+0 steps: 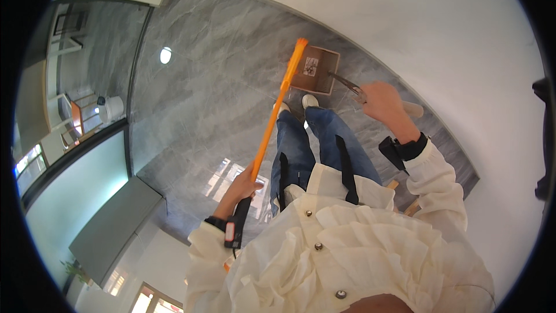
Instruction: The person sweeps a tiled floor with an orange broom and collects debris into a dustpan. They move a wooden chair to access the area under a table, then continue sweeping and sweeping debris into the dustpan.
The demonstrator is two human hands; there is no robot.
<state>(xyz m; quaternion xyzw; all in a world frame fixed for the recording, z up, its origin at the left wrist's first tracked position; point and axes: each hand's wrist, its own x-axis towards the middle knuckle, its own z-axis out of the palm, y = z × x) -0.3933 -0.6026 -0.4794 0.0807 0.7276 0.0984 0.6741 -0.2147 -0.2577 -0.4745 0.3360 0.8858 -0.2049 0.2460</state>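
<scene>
My left hand [240, 188] is closed around the orange handle of a broom [271, 124]. The broom's orange head reaches up to the left edge of a brown dustpan [319, 79], just beyond my shoes. A pale, printed patch shows on the dustpan. In my right hand [382, 101] are a pair of metal tongs [347, 83] and a pale cylindrical thing [412, 109], partly hidden by the hand. The tips of the tongs are over the right part of the dustpan; whether they touch it I cannot tell.
Grey marble-patterned floor tiles [195, 52] lie around my feet. A white wall [417, 34] runs along the top and right. On the left are a dark-framed doorway [140, 48], a white bucket [112, 109] beyond it and a grey cabinet [115, 226]. Wooden legs [410, 208] show beside my right hip.
</scene>
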